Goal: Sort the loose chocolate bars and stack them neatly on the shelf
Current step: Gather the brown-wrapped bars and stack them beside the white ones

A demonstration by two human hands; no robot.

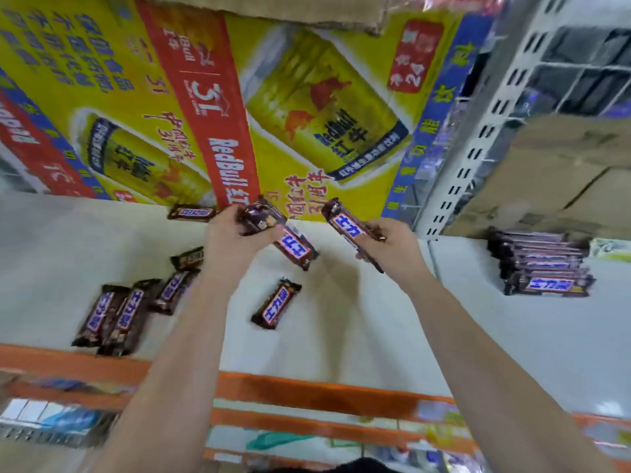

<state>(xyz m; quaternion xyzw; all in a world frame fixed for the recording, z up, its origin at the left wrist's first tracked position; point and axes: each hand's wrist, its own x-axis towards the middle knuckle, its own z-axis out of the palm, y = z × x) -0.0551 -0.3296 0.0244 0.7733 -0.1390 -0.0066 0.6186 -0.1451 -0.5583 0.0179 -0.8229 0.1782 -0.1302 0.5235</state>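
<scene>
Brown chocolate bars with blue-and-white labels lie loose on the white shelf (pixel 375 319). My left hand (pixel 232 238) grips a couple of bars (pixel 269 227) above the shelf's middle. My right hand (pixel 392 249) holds one bar (pixel 348 227), tilted, a little to the right. A single bar (pixel 276 303) lies just below my hands. Several bars (pixel 116 315) are scattered at the left, and another bar (pixel 191 213) lies at the back. A neat stack of bars (pixel 543 264) stands at the right.
A yellow and red drinks carton (pixel 239 97) stands at the back of the shelf. A perforated grey upright (pixel 478 138) and brown cardboard boxes (pixel 553 179) are at the right. The orange shelf edge (pixel 290 390) runs along the front, with lower shelves of goods below.
</scene>
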